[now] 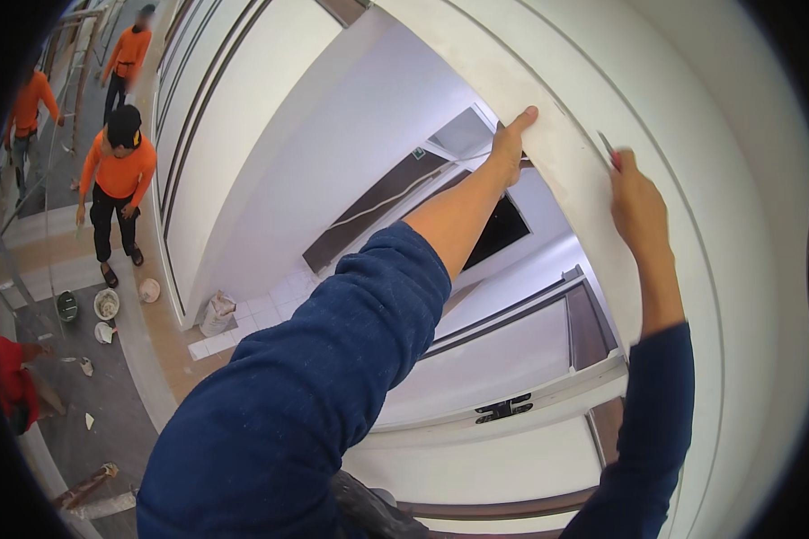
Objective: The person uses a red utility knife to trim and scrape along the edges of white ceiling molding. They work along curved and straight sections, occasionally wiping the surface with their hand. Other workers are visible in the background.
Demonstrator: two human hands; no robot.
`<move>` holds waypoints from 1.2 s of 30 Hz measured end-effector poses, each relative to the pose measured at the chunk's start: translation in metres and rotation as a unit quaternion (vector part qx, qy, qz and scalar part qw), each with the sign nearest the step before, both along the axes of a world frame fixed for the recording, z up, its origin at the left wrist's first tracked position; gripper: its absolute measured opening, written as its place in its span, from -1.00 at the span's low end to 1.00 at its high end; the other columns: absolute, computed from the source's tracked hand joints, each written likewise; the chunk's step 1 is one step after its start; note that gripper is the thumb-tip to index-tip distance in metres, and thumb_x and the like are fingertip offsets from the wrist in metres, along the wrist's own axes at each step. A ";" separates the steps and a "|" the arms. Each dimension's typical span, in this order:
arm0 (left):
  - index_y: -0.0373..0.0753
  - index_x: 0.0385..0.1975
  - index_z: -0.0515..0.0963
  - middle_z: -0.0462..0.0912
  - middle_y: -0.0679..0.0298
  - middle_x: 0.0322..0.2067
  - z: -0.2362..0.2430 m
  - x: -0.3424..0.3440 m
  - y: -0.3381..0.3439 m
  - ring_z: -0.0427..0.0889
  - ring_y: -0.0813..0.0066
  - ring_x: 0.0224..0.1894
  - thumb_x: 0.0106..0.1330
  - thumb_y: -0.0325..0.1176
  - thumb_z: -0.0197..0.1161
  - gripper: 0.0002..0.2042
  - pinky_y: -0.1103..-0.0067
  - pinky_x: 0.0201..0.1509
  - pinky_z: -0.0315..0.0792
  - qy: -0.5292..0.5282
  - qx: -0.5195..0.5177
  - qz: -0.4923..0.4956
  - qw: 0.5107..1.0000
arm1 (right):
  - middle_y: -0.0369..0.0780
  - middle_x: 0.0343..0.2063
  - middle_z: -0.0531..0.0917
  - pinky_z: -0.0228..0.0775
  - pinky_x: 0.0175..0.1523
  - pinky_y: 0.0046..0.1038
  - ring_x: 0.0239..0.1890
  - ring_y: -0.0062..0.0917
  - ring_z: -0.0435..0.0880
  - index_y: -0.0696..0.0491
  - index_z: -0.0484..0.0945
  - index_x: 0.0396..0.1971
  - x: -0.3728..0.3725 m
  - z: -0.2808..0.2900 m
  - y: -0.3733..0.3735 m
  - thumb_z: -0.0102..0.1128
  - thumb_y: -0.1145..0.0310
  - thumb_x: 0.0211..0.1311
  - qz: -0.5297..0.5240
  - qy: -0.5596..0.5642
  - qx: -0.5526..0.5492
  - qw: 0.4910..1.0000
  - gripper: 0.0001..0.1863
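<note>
My left hand reaches up to the white door frame and grips its inner edge. Its thumb lies against the frame's face, while the other fingers are mostly hidden behind. To the right of it, my right hand is closed around a small tool with a red handle. From that handle a thin, pointed metal blade slants up and left, near a groove in the white trim. Whether the tip touches the surface I cannot tell.
A black metal hinge sits on the frame's lower part. Far below at left, a person in an orange shirt stands near buckets, with more people around. A sack rests by the wall. Scaffold poles rise at far left.
</note>
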State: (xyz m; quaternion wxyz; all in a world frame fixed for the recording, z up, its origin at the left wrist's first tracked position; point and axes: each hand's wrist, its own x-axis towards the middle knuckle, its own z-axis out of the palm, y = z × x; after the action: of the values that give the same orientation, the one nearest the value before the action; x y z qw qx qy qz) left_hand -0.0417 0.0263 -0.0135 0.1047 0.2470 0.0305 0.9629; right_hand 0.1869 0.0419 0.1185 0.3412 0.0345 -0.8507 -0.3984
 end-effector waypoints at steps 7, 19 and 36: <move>-0.18 0.42 0.19 0.54 0.07 0.20 -0.001 0.003 -0.004 0.61 0.13 0.17 0.20 0.11 0.47 -0.11 0.11 0.20 0.52 -0.009 0.004 0.008 1.000 | 0.11 -0.29 0.74 0.53 -0.11 0.05 -0.20 0.08 0.74 0.16 0.45 0.00 -0.111 -0.003 -0.038 0.02 0.27 0.54 -0.025 -0.018 -0.013 0.999 -0.73; -0.22 0.39 0.16 0.55 0.05 0.15 0.000 0.003 -0.016 0.65 0.18 0.08 0.17 0.10 0.50 -0.09 0.19 0.09 0.57 -0.025 0.008 0.023 0.999 | 0.12 -0.18 0.76 0.63 -0.01 -0.04 -0.10 -0.01 0.79 0.25 0.49 0.03 -0.142 0.001 -0.061 0.02 0.46 0.41 -0.094 -0.027 0.033 0.995 -0.72; -0.24 0.38 0.15 0.56 0.03 0.12 0.003 0.001 -0.011 0.65 0.21 0.04 0.18 0.06 0.50 -0.10 0.23 -0.01 0.55 -0.014 0.016 0.020 1.000 | 0.13 -0.17 0.75 0.62 -0.02 -0.03 -0.11 0.00 0.78 0.24 0.47 0.06 -0.141 0.003 -0.056 0.01 0.46 0.42 -0.100 -0.025 0.047 0.994 -0.70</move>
State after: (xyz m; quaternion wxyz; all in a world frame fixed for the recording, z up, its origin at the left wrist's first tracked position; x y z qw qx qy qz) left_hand -0.0409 0.0153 -0.0110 0.0817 0.2344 0.0187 0.9685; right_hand 0.0461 -0.0145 0.1220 0.2759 -0.0246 -0.8387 -0.4689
